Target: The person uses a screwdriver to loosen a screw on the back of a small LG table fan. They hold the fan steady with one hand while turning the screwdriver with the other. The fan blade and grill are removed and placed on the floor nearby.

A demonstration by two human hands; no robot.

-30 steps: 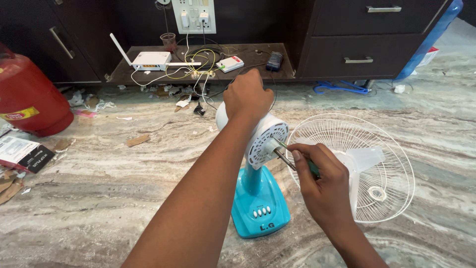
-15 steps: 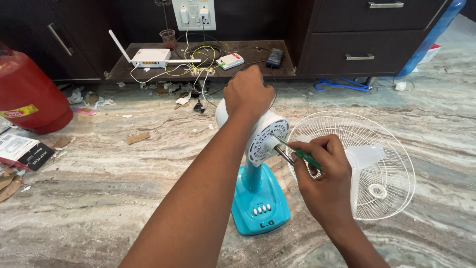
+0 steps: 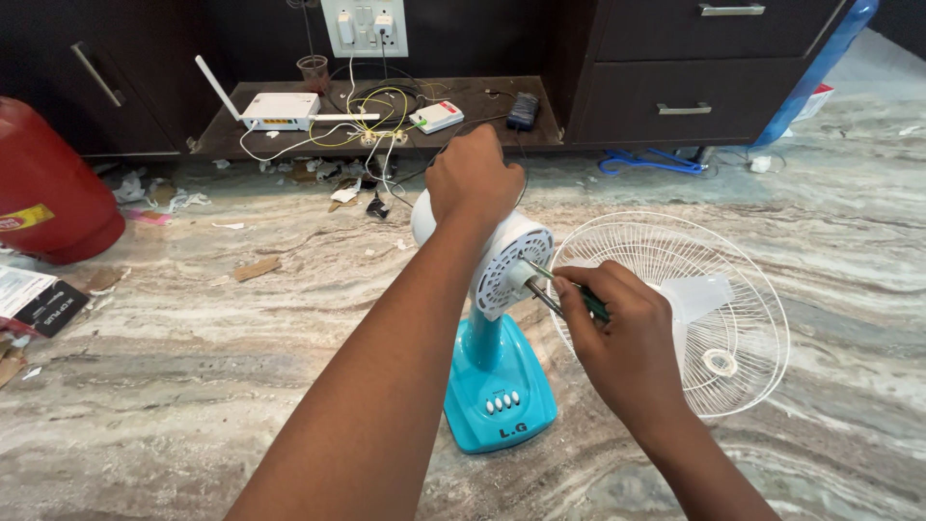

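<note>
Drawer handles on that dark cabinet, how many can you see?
2 on the right-hand drawers: the upper handle at the frame's top edge, the lower handle below it. A third bar handle sits on the left cabinet door; others may lie outside view.

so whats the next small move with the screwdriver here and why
Probably seat the tip squarely and turn. The right hand holds the green screwdriver with its tip at the motor face, beside the shaft, while the left hand grips the top of the fan head, bracing it.

Floor left of fan base open; grille blocks rt side (cabinet behind).
</note>
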